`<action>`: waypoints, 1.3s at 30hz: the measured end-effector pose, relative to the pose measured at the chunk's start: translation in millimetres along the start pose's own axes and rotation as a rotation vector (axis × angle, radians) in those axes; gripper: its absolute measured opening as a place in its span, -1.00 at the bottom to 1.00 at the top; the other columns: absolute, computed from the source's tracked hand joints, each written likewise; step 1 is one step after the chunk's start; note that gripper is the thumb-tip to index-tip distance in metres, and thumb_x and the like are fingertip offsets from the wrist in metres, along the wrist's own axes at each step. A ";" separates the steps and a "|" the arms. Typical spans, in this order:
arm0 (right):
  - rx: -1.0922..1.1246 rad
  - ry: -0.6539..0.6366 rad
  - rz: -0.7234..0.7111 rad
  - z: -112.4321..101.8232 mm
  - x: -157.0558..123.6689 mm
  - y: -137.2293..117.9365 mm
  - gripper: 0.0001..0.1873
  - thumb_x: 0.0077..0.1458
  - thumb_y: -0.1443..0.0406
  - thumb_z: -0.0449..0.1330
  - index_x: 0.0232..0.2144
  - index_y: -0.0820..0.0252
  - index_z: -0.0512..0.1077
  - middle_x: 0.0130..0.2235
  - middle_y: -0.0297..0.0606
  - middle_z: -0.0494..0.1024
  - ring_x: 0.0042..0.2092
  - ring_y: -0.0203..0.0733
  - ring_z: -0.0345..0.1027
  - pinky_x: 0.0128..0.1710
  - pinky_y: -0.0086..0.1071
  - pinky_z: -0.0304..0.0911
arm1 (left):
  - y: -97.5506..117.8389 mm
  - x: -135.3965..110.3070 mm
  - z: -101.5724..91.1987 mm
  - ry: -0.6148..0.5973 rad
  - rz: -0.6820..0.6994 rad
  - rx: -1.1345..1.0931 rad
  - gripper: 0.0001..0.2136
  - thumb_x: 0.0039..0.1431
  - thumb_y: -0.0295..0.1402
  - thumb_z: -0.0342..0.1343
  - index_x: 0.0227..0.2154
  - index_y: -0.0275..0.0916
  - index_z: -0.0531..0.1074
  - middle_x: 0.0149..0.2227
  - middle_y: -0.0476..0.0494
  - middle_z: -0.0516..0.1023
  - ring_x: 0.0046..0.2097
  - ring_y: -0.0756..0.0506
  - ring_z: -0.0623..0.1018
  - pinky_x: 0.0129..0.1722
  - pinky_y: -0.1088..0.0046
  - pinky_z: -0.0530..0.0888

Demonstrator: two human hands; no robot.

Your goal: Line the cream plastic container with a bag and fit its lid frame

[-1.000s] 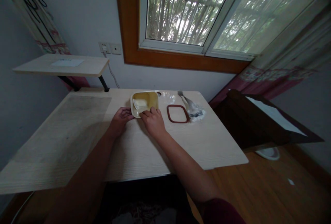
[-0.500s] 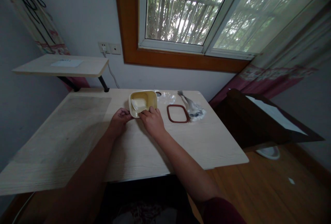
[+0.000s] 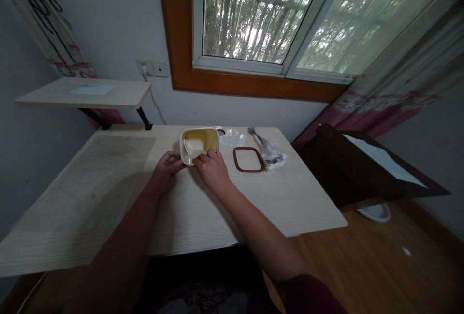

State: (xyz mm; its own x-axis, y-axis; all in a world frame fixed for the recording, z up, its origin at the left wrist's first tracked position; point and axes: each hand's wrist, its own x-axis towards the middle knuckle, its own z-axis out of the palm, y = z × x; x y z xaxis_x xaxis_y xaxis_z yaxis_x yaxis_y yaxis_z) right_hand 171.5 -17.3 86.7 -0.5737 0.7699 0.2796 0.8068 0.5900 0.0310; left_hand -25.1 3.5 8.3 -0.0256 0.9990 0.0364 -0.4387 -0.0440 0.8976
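A pale yellow food container (image 3: 208,138) with rounded corners and a whitish rim sits near the back of the table, tipped so that its inside faces me. A white piece (image 3: 195,147) lies in it; its kind is hard to make out. My left hand (image 3: 167,170) is closed at the container's front left corner, fingertips pinching the rim. Bent over the front rim, my right hand (image 3: 213,169) grips there, some fingers inside. To the right lies a brown-red ring-shaped frame (image 3: 247,148), rounded square, beside a clear plastic bag (image 3: 274,157) with something dark in it.
The table (image 3: 203,217) has a cable hole (image 3: 221,132) behind the container. Clear crumpled plastic (image 3: 235,136) lies at the back edge. A raised shelf (image 3: 126,92) with a paper stands at back left. Right of the table is a dark piece of furniture (image 3: 362,178).
Both hands keep hold of the container in nearly the same pose. The whole view has shifted slightly; nothing else has visibly moved.
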 end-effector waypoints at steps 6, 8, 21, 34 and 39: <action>0.195 -0.042 -0.047 -7.8 6.5 3.0 -0.70 0.29 0.27 0.15 0.00 0.19 0.55 -0.06 -0.18 0.59 -0.02 -0.02 0.31 0.04 -0.20 0.13 | 1.2 -0.5 1.3 -0.003 0.016 0.006 -0.65 -0.11 -0.31 0.41 -0.30 -0.23 0.38 -0.32 -0.02 0.54 -0.25 -0.03 0.58 -0.17 0.39 0.56; 0.267 -0.050 -0.027 -6.8 14.4 3.8 -0.65 0.28 0.34 0.09 0.04 0.24 0.53 -0.03 -0.16 0.58 -0.02 -0.10 0.36 0.11 -0.28 0.12 | 1.6 -0.5 2.8 0.017 0.017 0.002 -0.64 -0.13 -0.31 0.41 -0.32 -0.22 0.37 -0.33 -0.01 0.54 -0.26 -0.03 0.57 -0.18 0.39 0.55; 0.341 -0.235 0.131 25.5 80.8 -3.2 -0.64 0.28 0.34 0.10 0.09 0.35 0.39 0.04 0.05 0.54 0.06 -0.05 0.44 0.04 -0.34 0.27 | -4.1 3.2 -1.6 0.035 0.030 0.066 -0.65 -0.12 -0.31 0.39 -0.33 -0.21 0.34 -0.42 0.06 0.48 -0.43 0.04 0.50 -0.33 0.47 0.50; 0.360 -0.374 0.127 35.2 85.8 3.5 -0.60 0.26 0.28 0.13 0.12 0.30 0.38 0.09 0.04 0.54 0.08 -0.02 0.46 -0.04 -0.36 0.33 | -1.1 -3.1 10.5 0.081 0.070 0.077 -0.67 -0.15 -0.34 0.40 -0.36 -0.22 0.37 -0.43 0.07 0.48 -0.42 0.04 0.50 -0.35 0.51 0.49; 0.317 -0.395 0.175 30.8 84.6 3.9 -0.64 0.28 0.26 0.09 0.05 0.33 0.43 0.01 0.07 0.58 0.02 0.00 0.50 -0.10 -0.34 0.36 | -2.0 -3.8 11.2 0.097 0.077 0.095 -0.67 -0.14 -0.32 0.40 -0.35 -0.21 0.37 -0.43 0.06 0.48 -0.42 0.03 0.50 -0.39 0.53 0.46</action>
State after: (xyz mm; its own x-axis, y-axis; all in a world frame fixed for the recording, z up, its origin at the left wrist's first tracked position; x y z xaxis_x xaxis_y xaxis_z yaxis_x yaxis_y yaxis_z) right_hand 121.7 57.6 80.9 -0.4927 0.8605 -0.1294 0.8482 0.4417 -0.2924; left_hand -14.1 -0.2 11.2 -0.1448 0.9871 0.0684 -0.3453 -0.1152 0.9314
